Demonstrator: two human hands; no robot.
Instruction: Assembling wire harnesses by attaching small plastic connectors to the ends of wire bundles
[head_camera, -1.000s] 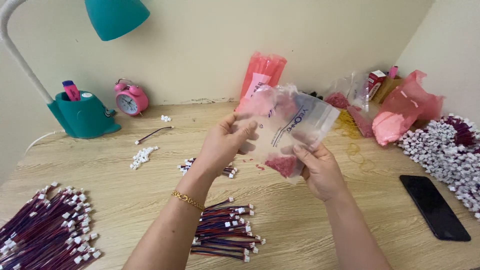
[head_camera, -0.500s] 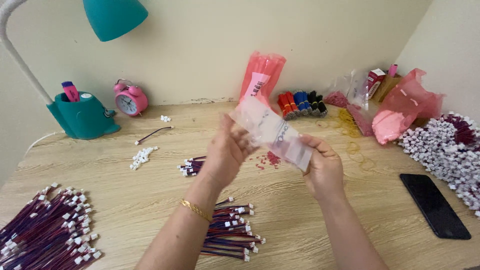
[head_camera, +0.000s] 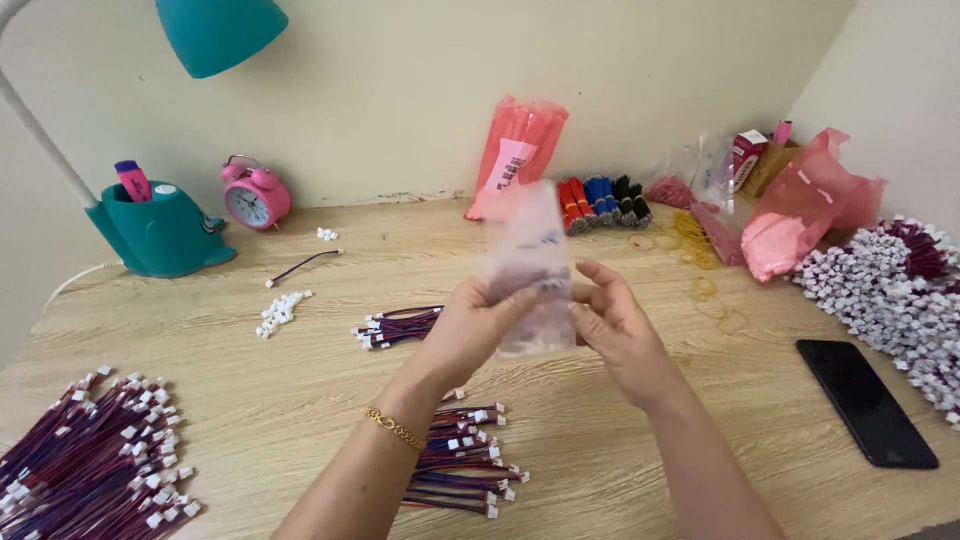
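Wooden desk (head_camera: 300, 400) under my hands. Largest nearby: heap of red-blue wire leads (head_camera: 85, 465) at near left, white-tipped lead pile (head_camera: 890, 290) at right, pink bag (head_camera: 800, 215) behind it, black phone (head_camera: 865, 400). A smaller wire bundle (head_camera: 455, 470) lies directly below my wrists. Clear plastic bag (head_camera: 530, 265), blurred, is held above the desk centre, long axis near upright, top tilted slightly left. Left hand (head_camera: 470, 330) and right hand (head_camera: 615, 330) both pinch its lower end, fingers closed on it.
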